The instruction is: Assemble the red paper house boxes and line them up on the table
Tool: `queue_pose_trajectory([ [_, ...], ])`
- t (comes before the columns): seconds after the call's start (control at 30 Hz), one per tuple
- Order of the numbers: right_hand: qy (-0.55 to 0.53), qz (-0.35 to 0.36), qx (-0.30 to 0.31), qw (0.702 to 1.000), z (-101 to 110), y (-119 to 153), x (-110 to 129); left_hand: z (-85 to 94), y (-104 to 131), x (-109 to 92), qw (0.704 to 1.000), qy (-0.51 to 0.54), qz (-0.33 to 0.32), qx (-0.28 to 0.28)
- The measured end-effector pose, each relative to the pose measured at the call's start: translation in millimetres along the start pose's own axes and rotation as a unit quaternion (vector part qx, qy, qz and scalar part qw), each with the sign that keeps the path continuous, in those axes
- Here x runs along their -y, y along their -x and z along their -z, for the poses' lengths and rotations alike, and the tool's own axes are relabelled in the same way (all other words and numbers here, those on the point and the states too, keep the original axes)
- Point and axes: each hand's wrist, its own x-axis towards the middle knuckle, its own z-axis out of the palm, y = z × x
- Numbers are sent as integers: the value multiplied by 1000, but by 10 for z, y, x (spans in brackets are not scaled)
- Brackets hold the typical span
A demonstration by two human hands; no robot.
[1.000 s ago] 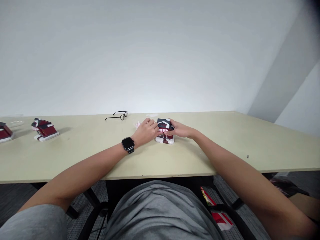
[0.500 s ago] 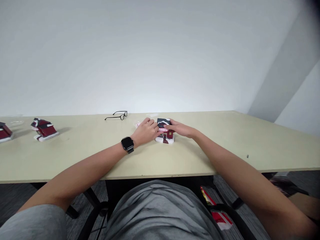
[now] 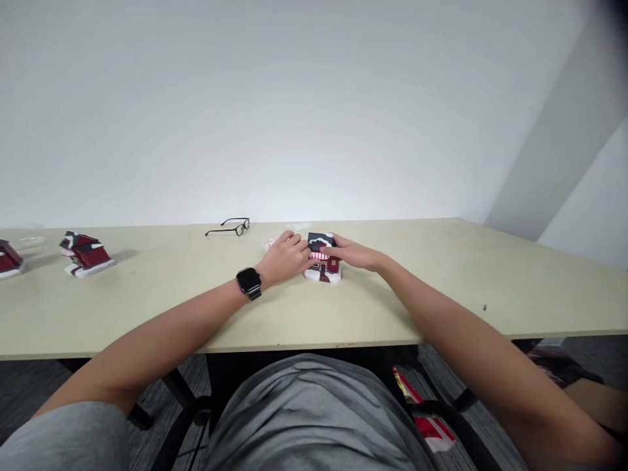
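Observation:
A small model house with a dark, snow-trimmed roof, red walls and a white base stands upright on the table, in front of me. My right hand grips it from the right, the thumb across its front below the roof. From the left, my left hand has its bent fingers pressed against the house's left side. A small pink and white thing shows partly behind my left hand; the rest of it is hidden.
Black-framed glasses lie near the wall. Farther left are a red house and, at the frame's edge, another one. Clear plastic lies behind them. A tiny dark bit is at the right.

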Motion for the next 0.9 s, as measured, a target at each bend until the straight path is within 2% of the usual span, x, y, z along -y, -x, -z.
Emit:
queue_pose_trajectory([
  [0.4, -3, 3, 6, 1000, 1, 2, 12, 67, -25, -12, 1000, 8, -21, -20],
  [0.53, 10, -7, 3, 1000, 0, 12, 22, 35, -13, -27, 1000, 12, -24, -6],
  [0.7, 13, -10, -5, 1000, -1, 30, 39, -9, 17, -25, 999, 27, -40, -22],
  [0.9, 21, -8, -3, 1000, 10, 24, 27, -9, 14, -28, 998, 3, -55, -12],
])
